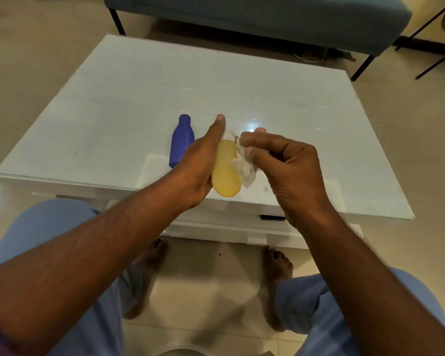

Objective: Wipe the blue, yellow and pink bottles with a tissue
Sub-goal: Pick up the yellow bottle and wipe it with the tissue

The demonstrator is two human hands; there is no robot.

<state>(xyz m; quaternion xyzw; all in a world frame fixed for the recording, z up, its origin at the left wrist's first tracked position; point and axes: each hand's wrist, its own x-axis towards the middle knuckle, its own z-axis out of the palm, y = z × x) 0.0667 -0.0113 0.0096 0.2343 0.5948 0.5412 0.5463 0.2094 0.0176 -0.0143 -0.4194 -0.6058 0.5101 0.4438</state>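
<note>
My left hand (203, 163) grips the yellow bottle (225, 173) above the near edge of the white table (113, 104), base towards me and neck pointing away. My right hand (285, 165) pinches a crumpled white tissue (244, 168) against the bottle's right side near the neck. The blue bottle (181, 141) stands on the table just left of my left hand, partly hidden behind it. No pink bottle shows in this view.
A teal sofa (254, 16) on black legs stands beyond the table's far edge. Black chair legs (437, 47) are at the far right. My knees in blue trousers and bare feet sit below the table's near edge.
</note>
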